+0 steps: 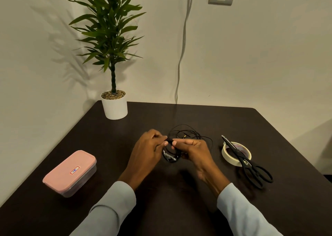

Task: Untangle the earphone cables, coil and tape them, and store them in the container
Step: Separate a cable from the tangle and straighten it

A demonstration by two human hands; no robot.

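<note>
Both hands are up over the middle of the dark table (179,190). The left hand (146,152) has its fingers curled, and its thumb and first finger pinch the black earphone cables (186,134). The right hand (195,151) pinches the same cables just beside it, so the fingertips of the two hands almost touch. Neither hand is wide open.

Loose loops of the cables spread out past the hands, toward the wall. A small bunch hangs down between the two hands.

The container (70,172) with the pink lid sits on the table, well off to the left. Its lid is on. The roll of tape (231,159) lies to the right, and black scissors (248,163) rest across it.
</note>
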